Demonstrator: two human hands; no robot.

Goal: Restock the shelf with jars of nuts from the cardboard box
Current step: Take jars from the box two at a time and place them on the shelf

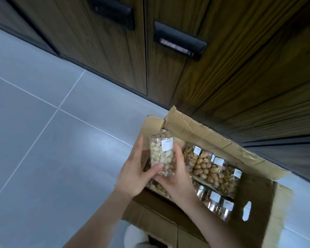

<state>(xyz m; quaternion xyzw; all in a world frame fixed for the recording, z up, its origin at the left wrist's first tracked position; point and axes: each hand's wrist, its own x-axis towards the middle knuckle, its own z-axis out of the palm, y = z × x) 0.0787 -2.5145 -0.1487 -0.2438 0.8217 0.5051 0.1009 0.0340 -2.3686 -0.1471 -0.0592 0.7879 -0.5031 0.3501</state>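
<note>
I see my left hand point(132, 173) and right hand point(175, 178) both wrapped around a clear jar of pale nuts point(162, 154), held above the open cardboard box point(213, 140). More labelled jars point(213, 169) lie inside it. The box sits on grey floor tiles point(43, 131), against dark wood-grain cabinet doors point(115, 51) with black handles point(179, 40).

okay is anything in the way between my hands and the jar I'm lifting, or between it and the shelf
Nothing between: left hand and right hand already hold the clear jar of pale nuts above the cardboard box. The shelf is out of view, so that path cannot be judged.
</note>
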